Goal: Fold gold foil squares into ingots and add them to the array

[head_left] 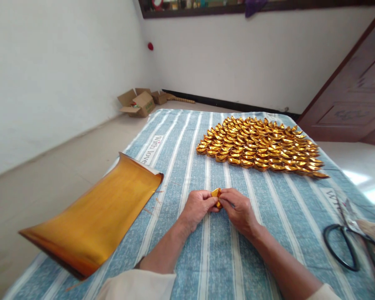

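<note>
Head view: left hand point(197, 207) and right hand point(237, 209) meet, fingers pinched together on a small gold paper piece point(216, 193) near centre of striped cloth point(181, 137). Gold sheets point(93, 221) lie left; folded ingots point(259, 146) far right.

surface: striped blue cloth point(187, 137) | on it: folded gold ingots point(259, 146), gold foil sheets point(96, 221), black scissors point(343, 246)

A blue-and-white striped cloth point(181, 137) covers the floor, with black-handled scissors point(342, 246) lying at its right edge. Open brown cardboard boxes point(139, 103) sit by the white wall point(50, 75) in the far corner. A dark brown wooden door point(353, 96) stands at the right.
</note>
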{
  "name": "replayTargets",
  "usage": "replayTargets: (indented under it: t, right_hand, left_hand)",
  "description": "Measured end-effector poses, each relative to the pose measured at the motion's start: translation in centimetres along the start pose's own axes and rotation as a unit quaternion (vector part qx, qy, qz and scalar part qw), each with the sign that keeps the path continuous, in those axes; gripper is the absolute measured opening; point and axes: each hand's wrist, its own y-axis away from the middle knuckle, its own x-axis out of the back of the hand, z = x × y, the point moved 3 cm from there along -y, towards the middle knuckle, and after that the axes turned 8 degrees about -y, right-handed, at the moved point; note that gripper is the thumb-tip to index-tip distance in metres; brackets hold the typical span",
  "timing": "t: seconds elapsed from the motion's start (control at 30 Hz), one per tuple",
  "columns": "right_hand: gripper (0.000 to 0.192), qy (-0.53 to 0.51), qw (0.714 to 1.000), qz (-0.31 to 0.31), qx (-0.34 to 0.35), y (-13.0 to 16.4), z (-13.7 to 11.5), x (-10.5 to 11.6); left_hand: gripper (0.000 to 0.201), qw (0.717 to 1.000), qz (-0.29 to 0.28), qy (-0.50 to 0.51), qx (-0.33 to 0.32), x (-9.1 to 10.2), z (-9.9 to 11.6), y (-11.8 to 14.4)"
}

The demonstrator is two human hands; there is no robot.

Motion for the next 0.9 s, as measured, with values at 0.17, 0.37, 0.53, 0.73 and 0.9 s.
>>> replayTargets:
  t: [0.17,0.37,0.53,0.73,0.9]
  right_hand:
    - [0.015,-0.005,1.000,0.005,-0.019,0.0,0.0,-0.1]
    - [0.020,-0.045,0.990,0.062,-0.119,0.1,0.5,0.6]
    - [0.022,-0.052,0.984,0.041,-0.166,-0.1,0.5,0.9]
    - [0.019,-0.166,0.961,0.011,-0.223,0.1,0.6,0.4]
    - [0.020,-0.235,0.933,0.024,-0.271,0.2,0.5,0.2]
  left_hand:
    - [0.013,1.000,0.009,-0.005,-0.003,0.0,-0.3,-0.2]
    - [0.014,0.999,0.046,0.005,-0.020,0.2,-0.4,-0.3]
    - [0.018,0.997,0.058,0.038,-0.036,0.4,-0.1,-0.3]
    - [0.018,0.997,0.046,0.042,-0.043,0.4,-0.1,-0.1]
    - [0.018,0.998,0.036,0.017,-0.048,0.4,-0.1,-0.1]
